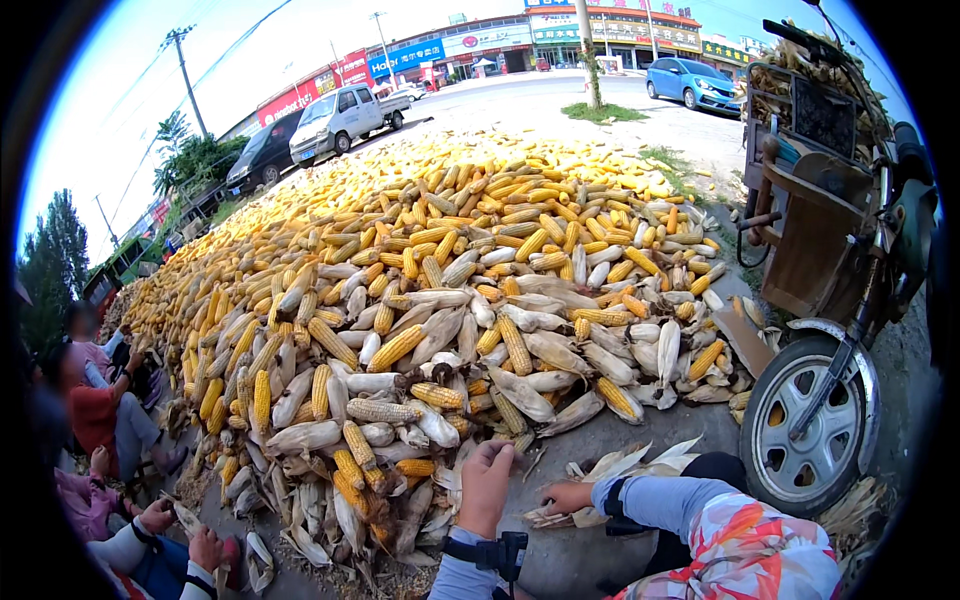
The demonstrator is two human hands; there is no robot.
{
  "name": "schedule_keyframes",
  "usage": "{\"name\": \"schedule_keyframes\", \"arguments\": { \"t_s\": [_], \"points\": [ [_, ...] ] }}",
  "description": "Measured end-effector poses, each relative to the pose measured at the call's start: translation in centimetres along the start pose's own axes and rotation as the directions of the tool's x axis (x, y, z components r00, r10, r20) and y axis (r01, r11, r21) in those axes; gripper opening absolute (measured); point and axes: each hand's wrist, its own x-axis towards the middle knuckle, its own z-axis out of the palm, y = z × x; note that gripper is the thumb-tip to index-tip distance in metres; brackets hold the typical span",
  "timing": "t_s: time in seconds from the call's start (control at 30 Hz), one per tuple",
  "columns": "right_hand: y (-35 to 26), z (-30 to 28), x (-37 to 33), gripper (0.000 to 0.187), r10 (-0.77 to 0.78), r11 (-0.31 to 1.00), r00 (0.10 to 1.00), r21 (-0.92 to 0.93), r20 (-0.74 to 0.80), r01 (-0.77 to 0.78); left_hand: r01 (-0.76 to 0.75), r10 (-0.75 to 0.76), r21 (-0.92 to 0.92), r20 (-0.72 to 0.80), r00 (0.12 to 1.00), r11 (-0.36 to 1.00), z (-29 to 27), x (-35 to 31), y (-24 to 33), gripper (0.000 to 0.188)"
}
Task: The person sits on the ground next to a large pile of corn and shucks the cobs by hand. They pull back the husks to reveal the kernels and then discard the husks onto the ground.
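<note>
A great heap of corn cobs (470, 260), some bare yellow and some in pale dry husks, spreads on the pavement before me. My left hand (487, 487) is raised at the heap's near edge with its fingers curled closed; whether anything is in them is hidden. To its right, my right hand (568, 497) reaches across low with bent fingers, closed on dry corn husks (620, 468) near the ground. Husk shows on both sides of that hand. Black straps circle both wrists. Nearest beyond the left hand lie husked ears and a yellow cob (437, 395).
A cargo tricycle (815, 430) stands close on the right, its front wheel near my right arm. Several people sit at the left edge, one in a red top (92, 410). A white truck (345, 120) and a blue car (690, 82) stand beyond the heap.
</note>
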Motion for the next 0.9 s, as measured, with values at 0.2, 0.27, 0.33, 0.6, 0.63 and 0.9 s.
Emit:
{"name": "schedule_keyframes", "arguments": {
  "t_s": [0.2,0.27,0.33,0.6,0.63,0.9],
  "points": [
    [5.7,1.9,1.4,0.044,0.036,0.988,0.979,-0.142,-0.199,-0.065,0.054,-0.061,0.031,0.287,0.956,0.998,5.3,-2.6,-0.2,0.019],
    [5.1,2.8,0.7,0.043,0.133,0.981,0.983,-0.128,-0.124,-0.148,0.125,-0.134,0.049,0.341,0.93,0.991,5.7,-3.5,-1.4,0.018],
    [3.0,-0.6,-0.4,0.042,0.226,0.964,0.972,-0.127,-0.067,-0.233,-0.216,0.089,0.237,0.453,0.887,0.947,5.7,-3.6,-4.2,0.022],
    [5.7,-2.6,1.2,0.037,0.335,0.914,0.899,-0.136,-0.283,-0.383,-0.366,-0.18,0.746,0.539,0.823,0.557,3.1,-3.9,-4.2,0.029],
    [5.8,-3.3,1.7,0.037,0.363,0.903,0.88,-0.115,-0.307,-0.413,-0.366,-0.167,0.751,0.528,0.833,0.551,2.9,-3.6,-4.1,0.029],
    [8.3,-8.0,6.3,0.061,0.417,0.899,0.73,0.126,-0.542,-0.42,-0.375,-0.214,0.777,0.534,0.818,0.506,3.2,-2.0,-2.1,0.031]
  ]
}}
